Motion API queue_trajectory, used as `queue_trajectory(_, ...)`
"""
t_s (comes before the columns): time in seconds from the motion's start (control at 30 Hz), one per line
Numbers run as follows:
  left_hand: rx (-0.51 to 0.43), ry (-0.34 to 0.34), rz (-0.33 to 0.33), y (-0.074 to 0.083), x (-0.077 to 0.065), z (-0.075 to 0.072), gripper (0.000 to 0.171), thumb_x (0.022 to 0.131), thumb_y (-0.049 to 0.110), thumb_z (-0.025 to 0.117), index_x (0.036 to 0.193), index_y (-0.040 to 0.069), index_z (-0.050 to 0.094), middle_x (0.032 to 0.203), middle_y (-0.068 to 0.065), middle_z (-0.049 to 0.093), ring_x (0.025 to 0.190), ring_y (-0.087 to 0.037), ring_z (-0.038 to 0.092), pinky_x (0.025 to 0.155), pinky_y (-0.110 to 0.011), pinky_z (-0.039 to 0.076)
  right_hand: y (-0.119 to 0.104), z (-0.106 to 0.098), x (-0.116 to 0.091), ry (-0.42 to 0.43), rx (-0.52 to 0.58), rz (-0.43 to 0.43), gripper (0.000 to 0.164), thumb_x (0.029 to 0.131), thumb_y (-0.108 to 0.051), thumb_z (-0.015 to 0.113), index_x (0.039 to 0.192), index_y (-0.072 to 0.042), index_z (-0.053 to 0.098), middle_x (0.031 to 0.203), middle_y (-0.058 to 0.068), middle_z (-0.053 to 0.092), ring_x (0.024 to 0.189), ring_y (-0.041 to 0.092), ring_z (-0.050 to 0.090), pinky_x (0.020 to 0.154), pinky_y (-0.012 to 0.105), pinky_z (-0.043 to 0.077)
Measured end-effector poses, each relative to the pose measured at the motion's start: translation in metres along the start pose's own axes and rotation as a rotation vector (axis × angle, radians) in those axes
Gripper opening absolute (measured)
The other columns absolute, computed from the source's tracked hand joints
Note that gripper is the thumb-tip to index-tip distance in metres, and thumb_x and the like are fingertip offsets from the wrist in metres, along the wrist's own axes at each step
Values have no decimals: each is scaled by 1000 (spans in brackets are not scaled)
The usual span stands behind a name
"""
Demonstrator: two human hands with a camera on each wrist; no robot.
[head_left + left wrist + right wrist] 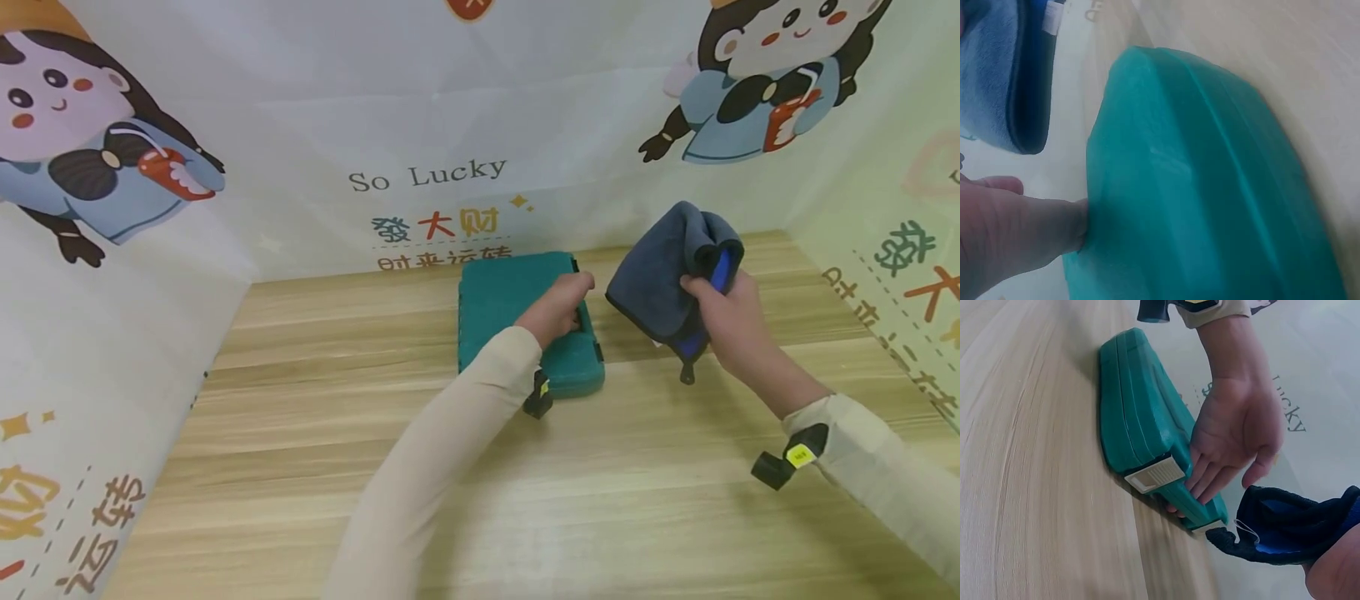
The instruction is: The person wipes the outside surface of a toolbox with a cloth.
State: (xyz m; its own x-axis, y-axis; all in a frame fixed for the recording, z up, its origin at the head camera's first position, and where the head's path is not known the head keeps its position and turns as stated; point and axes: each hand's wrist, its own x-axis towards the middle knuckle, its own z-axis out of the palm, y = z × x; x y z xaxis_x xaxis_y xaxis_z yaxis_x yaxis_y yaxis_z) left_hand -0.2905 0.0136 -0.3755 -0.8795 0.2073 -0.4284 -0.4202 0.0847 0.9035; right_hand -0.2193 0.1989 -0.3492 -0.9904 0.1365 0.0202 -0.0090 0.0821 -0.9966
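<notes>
Left grip (557, 307) holds a green case (495, 304) near the table's (300, 433) back edge; right grip (733, 318) holds blue cloth (654, 271).

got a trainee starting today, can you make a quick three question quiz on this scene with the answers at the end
1. Which hand holds the dark blue cloth?
2. True or false: the green case stands upright on its narrow edge.
3. Fill in the blank: the left hand has its fingers round the case's ____.

Key
1. The right hand.
2. False; it lies flat on the table.
3. Handle.
</notes>
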Motion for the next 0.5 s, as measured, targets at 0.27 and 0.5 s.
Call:
queue_trajectory(0.27,-142,-63,-87,1,-2,-8,61,96,14,34,147,6,1,149,-24,10,131,-42,17,103,-48,25,6,-5,6,27,9,18,44,90,-18,55,126,3,40,125,16,46,110,23,49,95,41,37)
queue_trajectory(0.5,-167,-137,-84,13,-16,-13,56,98,18,32,145,-2,9,146,-27,18,129,-41,26,101,-45,29,8,-12,9,30,46,26,43,90,-16,55,126,3,41,127,19,45,112,24,48,96,42,36)
